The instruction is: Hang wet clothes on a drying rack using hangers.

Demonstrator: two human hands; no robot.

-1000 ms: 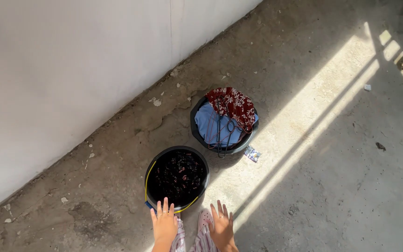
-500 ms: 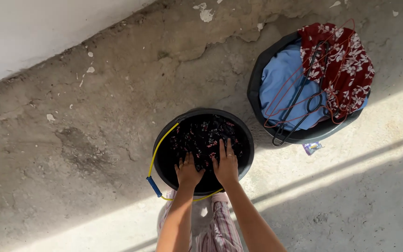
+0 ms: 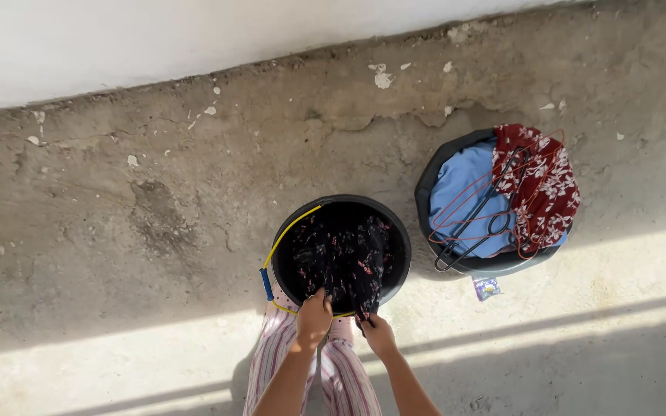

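- L hand [image 3: 314, 317] & R hand [image 3: 378, 333]: both at near rim of the black bucket [image 3: 395, 231]. Each grip is closed, fingers pinched on the dark floral cloth [image 3: 342, 258]. 0.5 s ago both palms lay flat on the cloth inside; now they've drawn back to the rim w/ fabric bunched in the fingers.
- Reads as press → grab; cloth looks to be starting out over the near edge, though most of it is still inside the bucket.
- Below the hands: striped trousers [image 3: 271, 358], person bent over the bucket. Foot mostly hidden by the arms.
- Bucket handle [image 3: 280, 243]: yellow w/ blue sleeve, lying down along the L rim, just beside L hand; close enough to snag the cloth coming up.
- Floor [image 3: 117, 231]: rough concrete, stained patch to the L, sunlit band across the near part.
- Small foil wrapper [image 3: 486, 288] on the floor betw. the two buckets, nearer the second.
- 2nd bucket [image 3: 428, 185], R & a bit farther, well apart from the hands: blue cloth [image 3: 464, 185] in it, red floral cloth [image 3: 541, 185] draped over its R side, wire hangers [image 3: 472, 231] laid on top.
- Farthest: white wall [image 3: 194, 38], paint chips scattered along its base.
- View has also swung since 1 s ago; the buckets themselves look unmoved.
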